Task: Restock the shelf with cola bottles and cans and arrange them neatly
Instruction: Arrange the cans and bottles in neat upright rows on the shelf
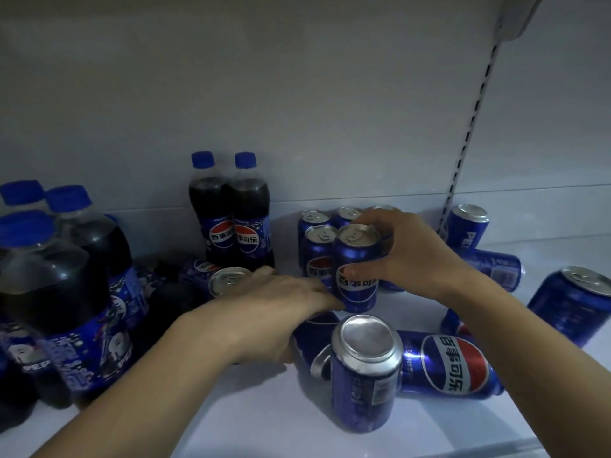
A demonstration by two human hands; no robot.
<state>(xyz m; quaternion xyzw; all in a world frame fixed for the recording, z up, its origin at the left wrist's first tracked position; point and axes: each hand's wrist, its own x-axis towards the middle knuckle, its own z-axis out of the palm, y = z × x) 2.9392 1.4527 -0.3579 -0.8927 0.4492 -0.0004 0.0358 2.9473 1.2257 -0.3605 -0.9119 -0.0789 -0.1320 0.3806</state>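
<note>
My right hand (406,256) grips an upright blue cola can (355,276) from the right, fingers curled over its rim and thumb on the label. This can stands at the front of a cluster of upright cans (317,246). My left hand (281,305) reaches in palm down with straight fingers, its tips at the base of the held can. It lies over a can on its side (309,342). Two small cola bottles (231,213) stand upright at the back. Several large cola bottles (66,292) stand at the left.
An upside-down can (363,378) stands at the front of the white shelf (231,414), with a can on its side (453,365) behind it. More loose cans (575,302) lie at the right, one tipped can (228,280) by my left hand. A slotted rail (469,133) runs up the back wall.
</note>
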